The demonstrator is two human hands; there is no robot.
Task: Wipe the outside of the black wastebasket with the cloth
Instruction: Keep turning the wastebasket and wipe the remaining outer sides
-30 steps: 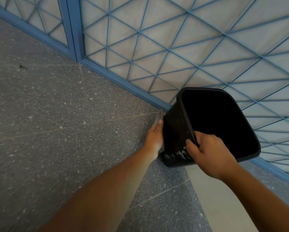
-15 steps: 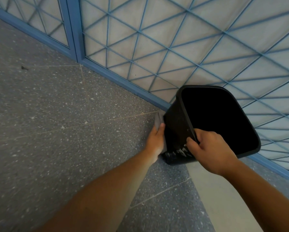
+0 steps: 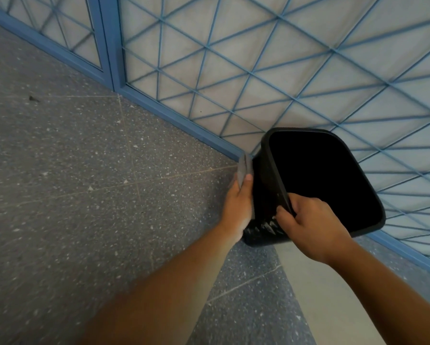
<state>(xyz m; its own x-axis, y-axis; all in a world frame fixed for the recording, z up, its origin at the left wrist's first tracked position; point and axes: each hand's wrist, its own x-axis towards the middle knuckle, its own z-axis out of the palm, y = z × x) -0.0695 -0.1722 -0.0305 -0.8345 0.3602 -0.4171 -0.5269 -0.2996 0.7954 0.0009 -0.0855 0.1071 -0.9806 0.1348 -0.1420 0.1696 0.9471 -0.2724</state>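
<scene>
Cloth (image 3: 244, 168) higher under left hand (image 3: 238, 207)

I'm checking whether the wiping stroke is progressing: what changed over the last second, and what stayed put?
Very little moved. The left hand with the grey cloth crept slightly up the side of the black wastebasket, away from the person. Nothing was taken hold of or let go. The right hand still grips the near rim, and the basket stays tilted by the blue lattice wall.
</scene>
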